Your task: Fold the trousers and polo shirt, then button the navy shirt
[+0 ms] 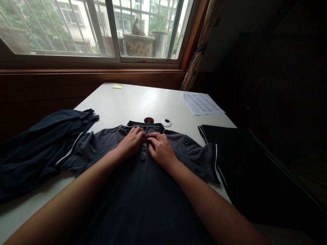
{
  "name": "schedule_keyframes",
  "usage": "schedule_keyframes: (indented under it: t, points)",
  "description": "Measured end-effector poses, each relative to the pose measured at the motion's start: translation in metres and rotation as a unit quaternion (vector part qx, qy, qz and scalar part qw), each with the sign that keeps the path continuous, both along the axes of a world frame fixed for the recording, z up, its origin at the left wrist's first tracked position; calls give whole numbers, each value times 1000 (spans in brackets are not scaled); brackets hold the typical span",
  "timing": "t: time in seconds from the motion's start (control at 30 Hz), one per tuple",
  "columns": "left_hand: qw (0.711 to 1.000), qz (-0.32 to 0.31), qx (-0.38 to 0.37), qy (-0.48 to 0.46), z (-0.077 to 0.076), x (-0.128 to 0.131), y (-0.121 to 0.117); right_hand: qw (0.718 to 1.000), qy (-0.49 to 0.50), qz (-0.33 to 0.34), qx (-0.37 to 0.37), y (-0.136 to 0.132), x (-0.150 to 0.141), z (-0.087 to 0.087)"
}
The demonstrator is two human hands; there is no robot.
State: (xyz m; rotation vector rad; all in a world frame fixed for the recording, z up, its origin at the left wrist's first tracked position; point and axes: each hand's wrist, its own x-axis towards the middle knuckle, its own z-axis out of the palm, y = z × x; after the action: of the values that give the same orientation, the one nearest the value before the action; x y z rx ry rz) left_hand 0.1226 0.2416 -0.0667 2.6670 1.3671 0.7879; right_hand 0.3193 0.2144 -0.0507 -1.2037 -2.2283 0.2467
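A dark polo shirt [148, 190] with white-piped sleeves lies spread face up in front of me, its collar [160, 127] away from me. My left hand [132, 139] and my right hand [161, 147] meet at the top of the button placket [143, 158]. Both have their fingers pinched on the placket's edges just below the collar. The fingertips hide whatever small part is between them. Below my fingers, two ringed buttons show on the placket.
Dark crumpled clothing [38, 149] lies at the left, and folded dark garments [255, 170] are at the right. Printed papers [201, 103], a yellow sticky note [117, 86] and a round white-rimmed grommet cover [166, 122] rest on the white table [122, 105]. Beside the cover is a cable hole [149, 120].
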Motion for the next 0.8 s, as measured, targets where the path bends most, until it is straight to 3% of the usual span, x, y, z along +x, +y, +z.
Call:
schedule_keyframes:
  t: [0.63,0.8]
  points:
    - [992,13,-93,-89,3,-5,4,999,-23,20,25,-1,2,0]
    - [980,4,-147,-132,12,-8,5,999,-6,38,34,0,3,0]
